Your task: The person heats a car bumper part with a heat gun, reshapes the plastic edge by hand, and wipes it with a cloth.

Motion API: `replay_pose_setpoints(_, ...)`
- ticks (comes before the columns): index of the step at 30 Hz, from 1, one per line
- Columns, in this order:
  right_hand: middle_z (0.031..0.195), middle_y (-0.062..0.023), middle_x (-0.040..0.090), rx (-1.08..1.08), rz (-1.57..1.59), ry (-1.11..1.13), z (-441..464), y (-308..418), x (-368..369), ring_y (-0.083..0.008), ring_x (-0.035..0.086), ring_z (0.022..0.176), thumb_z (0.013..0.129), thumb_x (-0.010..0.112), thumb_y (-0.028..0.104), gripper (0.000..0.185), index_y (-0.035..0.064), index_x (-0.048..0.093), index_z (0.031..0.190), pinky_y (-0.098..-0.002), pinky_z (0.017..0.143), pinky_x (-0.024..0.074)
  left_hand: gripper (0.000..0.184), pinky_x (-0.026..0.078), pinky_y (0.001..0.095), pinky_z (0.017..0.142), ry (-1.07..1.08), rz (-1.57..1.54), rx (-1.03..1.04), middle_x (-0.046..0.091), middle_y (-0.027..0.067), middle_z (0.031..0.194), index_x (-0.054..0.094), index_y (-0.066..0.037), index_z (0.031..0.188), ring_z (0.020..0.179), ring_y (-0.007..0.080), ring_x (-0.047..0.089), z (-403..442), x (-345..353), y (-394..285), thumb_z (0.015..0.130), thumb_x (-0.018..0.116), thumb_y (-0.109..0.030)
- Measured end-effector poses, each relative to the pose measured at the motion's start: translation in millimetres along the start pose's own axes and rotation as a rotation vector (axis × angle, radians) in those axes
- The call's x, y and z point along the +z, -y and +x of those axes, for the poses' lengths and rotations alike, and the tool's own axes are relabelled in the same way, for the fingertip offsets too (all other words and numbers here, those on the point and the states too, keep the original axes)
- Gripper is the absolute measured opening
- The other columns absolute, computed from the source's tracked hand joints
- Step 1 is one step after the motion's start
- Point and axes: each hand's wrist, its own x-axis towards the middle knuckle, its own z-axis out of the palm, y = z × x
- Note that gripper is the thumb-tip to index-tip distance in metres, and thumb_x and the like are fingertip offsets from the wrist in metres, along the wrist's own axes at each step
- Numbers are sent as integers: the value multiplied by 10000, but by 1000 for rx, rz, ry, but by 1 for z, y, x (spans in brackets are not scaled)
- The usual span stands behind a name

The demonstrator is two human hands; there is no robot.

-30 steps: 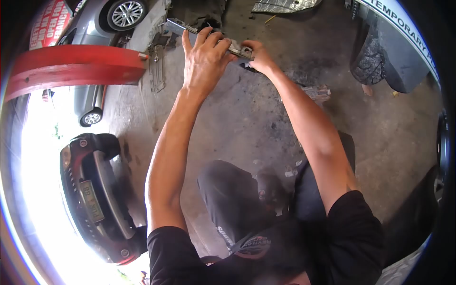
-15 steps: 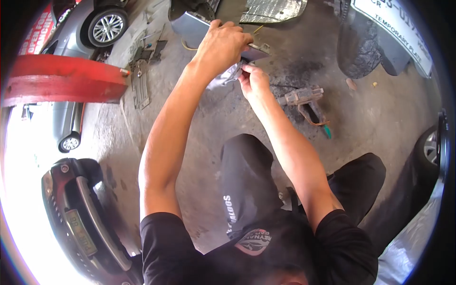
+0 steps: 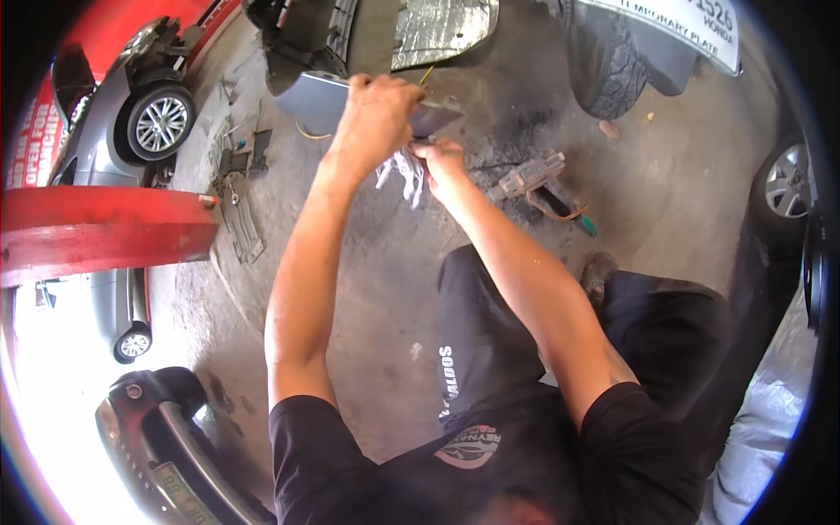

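One left hand [image 3: 378,114] closed on grey panel [image 3: 311,101], right hand [image 3: 439,160] around white cloth [image 3: 406,177]

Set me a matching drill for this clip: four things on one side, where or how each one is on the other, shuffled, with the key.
1. Red beam
2. White cloth
3. Gun-shaped tool
4. White plate

A. On the floor, green at one end
B. Lettered "TEMPORARY PLATE"
C. At the picture's left edge
D. Bunched at the right hand

Pairs: 1-C, 2-D, 3-A, 4-B
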Motion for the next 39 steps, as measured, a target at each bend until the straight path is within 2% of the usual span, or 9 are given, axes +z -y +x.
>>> replay_pose_setpoints(3,838,-156,712,-94,-255,96,-11,18,-15,-222,700,706,811,711,-100,110,-28,645,861,-368,648,557,227,392,467,1062,11,13,41,729,99,1053,746,-72,1129,1079,298,655,-5,-8,-5,910,706,-116)
replay_pose_setpoints(10,1041,-157,732,-125,-145,329,15,96,-56,-207,702,864,859,670,-14,342,-86,675,1193,-336,777,578,365,386,546,1078,-80,215,112,679,48,1028,683,-106,1075,1068,275,639,-14,6,-12,743,836,-105)
replay_pose_setpoints(15,937,-53,750,-429,-776,730,59,58,-27,-131,664,820,887,702,69,213,7,756,1084,-324,720,520,401,367,531,1105,-13,306,105,700,53,1096,681,-77,1083,1090,274,635,-11,7,-15,735,862,-158)
replay_pose_setpoints(16,874,-77,749,-197,-868,759,64,64,-25,-163,673,814,907,683,120,178,23,762,1034,-358,709,512,394,365,532,1110,3,306,112,700,51,1087,681,-77,1074,1087,272,637,-11,7,-17,734,863,-160)
replay_pose_setpoints(19,1066,-217,753,-164,-1012,788,72,67,-20,-289,719,954,832,571,21,356,-22,728,1148,-395,816,549,374,348,539,1132,26,335,93,700,39,1067,680,-84,1035,1081,262,641,-10,8,-21,727,871,-178)
replay_pose_setpoints(20,1157,-271,720,-370,-1184,718,81,52,-11,-382,698,1113,858,579,90,344,-18,716,1154,-453,912,548,375,345,541,1135,21,349,84,699,37,1068,680,-85,1033,1081,261,641,-9,9,-20,725,872,-182)
replay_pose_setpoints(27,1176,-210,731,-319,-1117,788,94,31,-17,-389,667,1173,882,597,179,323,69,749,1144,-470,960,534,364,307,553,1168,96,388,41,699,44,1083,675,-84,1017,1108,269,631,-9,3,-28,732,874,-190)
replay_pose_setpoints(32,947,-206,769,-147,-520,882,67,88,-14,-262,740,871,793,641,133,318,-40,751,1037,-377,746,552,367,291,554,1185,80,393,0,699,52,1107,674,-76,1027,1143,276,622,-11,-1,-22,736,873,-178)
replay_pose_setpoints(39,993,-213,767,-414,-835,577,60,38,-31,-285,738,942,837,593,85,278,-36,751,1032,-410,804,561,368,286,557,1185,109,384,21,703,66,1121,689,-62,1064,1154,294,622,-5,-3,-31,760,868,-165)
